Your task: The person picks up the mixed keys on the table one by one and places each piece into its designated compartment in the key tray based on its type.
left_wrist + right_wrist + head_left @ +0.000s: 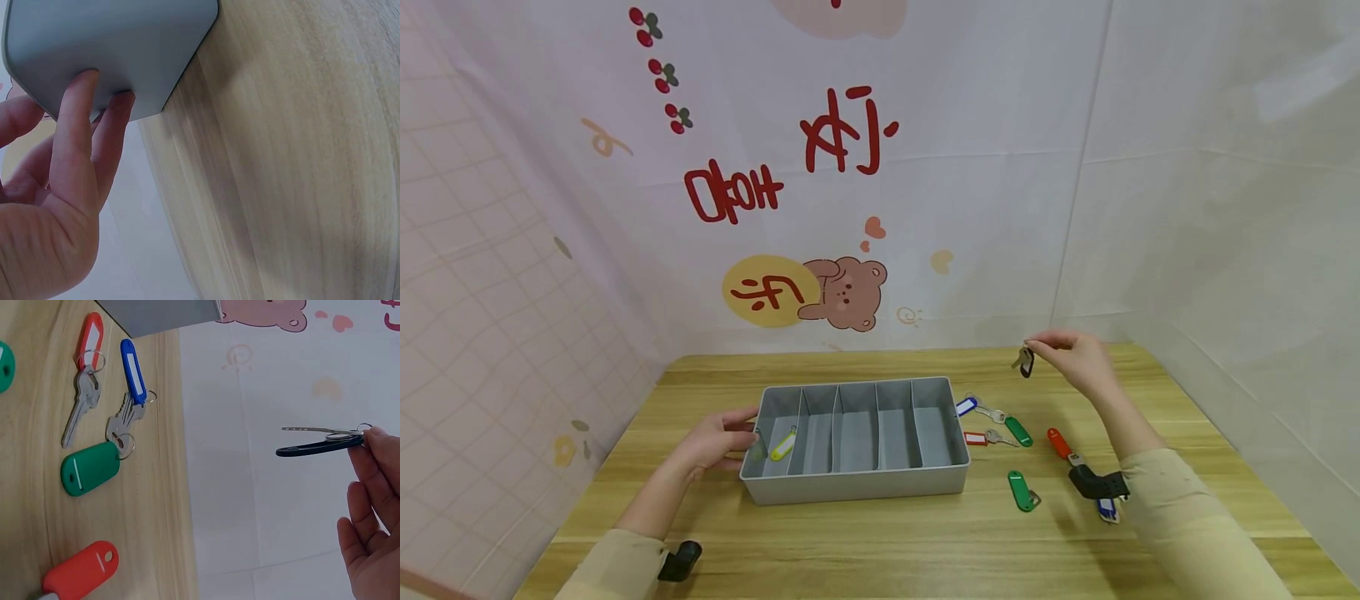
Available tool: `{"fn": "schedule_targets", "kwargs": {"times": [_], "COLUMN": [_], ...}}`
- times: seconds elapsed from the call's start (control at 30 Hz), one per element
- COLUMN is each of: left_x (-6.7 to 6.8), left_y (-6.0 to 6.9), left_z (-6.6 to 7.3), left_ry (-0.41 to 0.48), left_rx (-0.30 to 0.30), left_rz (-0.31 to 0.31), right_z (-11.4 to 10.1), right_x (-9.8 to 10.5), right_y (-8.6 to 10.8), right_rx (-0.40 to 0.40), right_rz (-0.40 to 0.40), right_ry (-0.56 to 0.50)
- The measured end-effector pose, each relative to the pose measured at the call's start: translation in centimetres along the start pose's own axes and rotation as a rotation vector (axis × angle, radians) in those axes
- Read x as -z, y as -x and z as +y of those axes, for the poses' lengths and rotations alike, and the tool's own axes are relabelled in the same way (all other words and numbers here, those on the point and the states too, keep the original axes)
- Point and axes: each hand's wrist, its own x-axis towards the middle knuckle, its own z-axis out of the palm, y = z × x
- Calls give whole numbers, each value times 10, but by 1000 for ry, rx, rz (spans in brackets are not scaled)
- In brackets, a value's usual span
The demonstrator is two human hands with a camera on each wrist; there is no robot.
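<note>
A grey box (pixel 857 487) with several compartments stands on the table, a yellow-tagged key (pixel 784 446) in its leftmost one. My left hand (pixel 718 442) grips the box's left end, two fingertips against the outer wall (pixel 150 56) in the left wrist view and the thumb at the rim. Raised at the right, my right hand (pixel 1075 362) pinches the ring of a key with a black tag (pixel 1027 363). In the right wrist view that tag (pixel 319 448) and its key (pixel 306 429) point away from the fingertips, above the table and apart from everything else.
Right of the box lie keys with blue (pixel 966 406), red (pixel 975 438) and green (pixel 1018 431) tags. Nearer my right forearm are another red tag (pixel 1059 443), a green one (pixel 1020 491) and a blue one (pixel 1107 509). A printed cloth (pixel 970 208) hangs behind the table.
</note>
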Motion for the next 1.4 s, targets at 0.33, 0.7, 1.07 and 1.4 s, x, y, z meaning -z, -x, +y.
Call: {"fn": "schedule_targets", "kwargs": {"times": [0.33,0.7,1.07,1.4], "left_x": [0,-1,0,0], "left_y": [0,0,0,-1], "left_z": [-1,0,-1,-1], "left_ry": [-2,-5,-16,-4], "left_rx": [-11,-7,-2,5], "left_rz": [-1,2,1,-1], "right_z": [-9,-21,-31,-43], "right_x": [-7,-10,-18,-32], "right_y": [1,4,6,5], "right_rx": [15,62,93,135], "right_rz": [-11,-1,1,-18], "right_ry": [-30,-24,-46,-81]}}
